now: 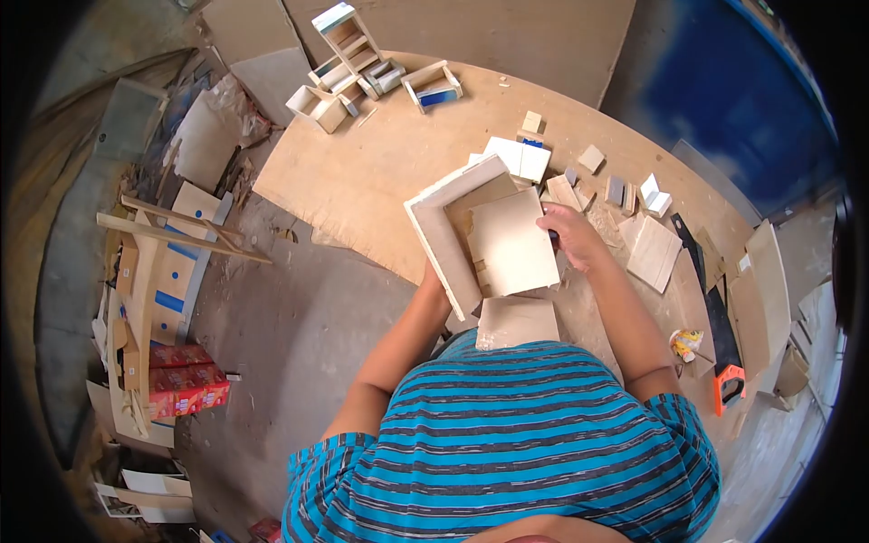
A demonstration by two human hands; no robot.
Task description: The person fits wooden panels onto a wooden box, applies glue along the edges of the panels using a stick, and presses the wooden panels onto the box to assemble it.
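In the head view, my right hand (570, 237) is closed on the right edge of a square, pale wooden panel (511, 242). Something small and dark shows by its fingers; I cannot make out what. The panel sits inside the corner of an L-shaped wooden frame (444, 240) made of light boards. My left hand (437, 279) grips this frame from its left side, with the fingers hidden behind it. Just below, in front of my striped shirt, lies another flat wood piece (518, 323).
Small wooden box frames (344, 86) stand at the table's (339, 181) far left. Wood blocks (591, 159) and a board (654, 253) lie to the right, near an orange-handled saw (728, 389). Red boxes (186, 380) sit beyond the floor at left.
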